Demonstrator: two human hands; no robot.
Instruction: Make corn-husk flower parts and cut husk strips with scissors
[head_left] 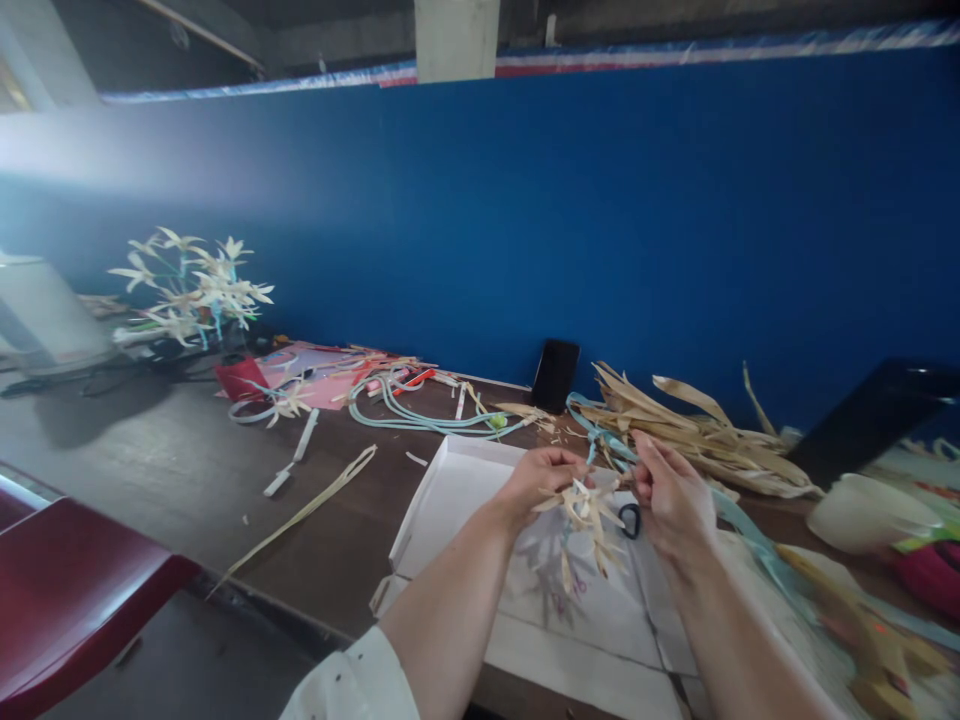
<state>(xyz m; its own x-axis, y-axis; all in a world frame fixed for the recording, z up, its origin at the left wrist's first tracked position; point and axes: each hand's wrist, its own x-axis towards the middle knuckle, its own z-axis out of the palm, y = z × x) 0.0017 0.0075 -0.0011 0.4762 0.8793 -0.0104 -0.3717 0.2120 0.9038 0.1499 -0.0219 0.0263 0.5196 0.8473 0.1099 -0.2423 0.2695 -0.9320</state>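
Observation:
My left hand (551, 478) is closed in a pinch on the stem of a cream dried-husk flower (589, 510), whose pointed petals hang downward over a flattened white cardboard box (495, 460). Close by on the other side, my right hand (675, 500) has its thumb and fingers pressed together; what sits between them is too small to make out. Light-blue tape (592, 435) shows just beyond the fingertips. A small black ring (630, 520) lies beneath the right hand, against the box.
Dried husks (690, 430) are heaped at the back right, beside a leaning phone (555, 375). Blue cords (420, 418) lie mid-table. Finished husk flowers (202, 285) stand at the left. A white bowl (862, 512) and a yellow tool (877, 640) are at the right; a red chair (82, 600) is front left.

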